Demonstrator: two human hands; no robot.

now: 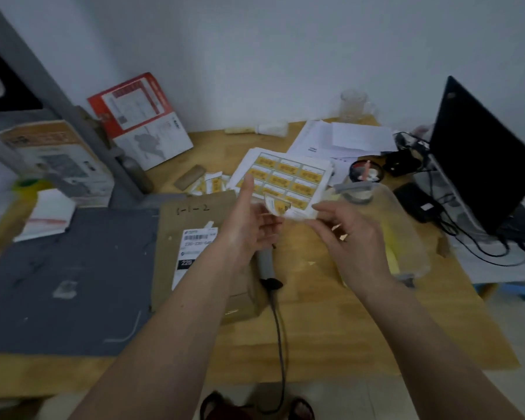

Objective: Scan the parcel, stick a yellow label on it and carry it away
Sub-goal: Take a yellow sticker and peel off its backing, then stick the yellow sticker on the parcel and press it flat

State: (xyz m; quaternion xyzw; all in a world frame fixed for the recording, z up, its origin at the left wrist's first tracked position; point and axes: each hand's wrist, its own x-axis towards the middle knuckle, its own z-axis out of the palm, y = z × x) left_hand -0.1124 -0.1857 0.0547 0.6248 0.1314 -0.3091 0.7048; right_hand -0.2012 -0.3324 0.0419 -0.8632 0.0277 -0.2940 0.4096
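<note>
now both hands' fingers [278, 218] pinch a curled, glossy yellow label [278, 205] above the cardboard parcel [194, 253].

The parcel [191, 253] was laid on the surface [331, 328], the scanner [265, 265] just right of it, the label sheet [288, 177] behind both, the laptop [479, 159] at far right.
</note>
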